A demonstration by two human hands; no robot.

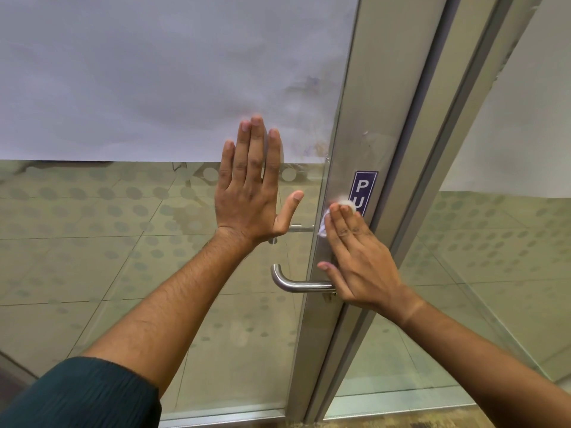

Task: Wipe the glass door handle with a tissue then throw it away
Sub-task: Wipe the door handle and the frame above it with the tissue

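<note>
Glass door (173, 88): we note a frosted upper pane, with clear dotted glass below it.
Door frame (355, 143): we record a metal stile along the door's right edge, carrying a dark sign (364, 186) that reads "PU", the rest covered.
Door handle (293, 284): we list a steel lever mounted low on the stile, its bar running left over the glass and curving upward at the end.
Left hand (250, 193): we see it flat against the glass near the stile, fingers straight and close together, thumb spread out to the right.
Right hand (358, 261): we see it pressed on the stile just above the lever, fingers together, thumb stretched left.
Tissue (324, 223): white and crumpled under the right fingertips, against the stile; its outline is blurred, so we cannot tell how it is folded.
Sleeve (80, 396): dark green, on the left arm.
</note>
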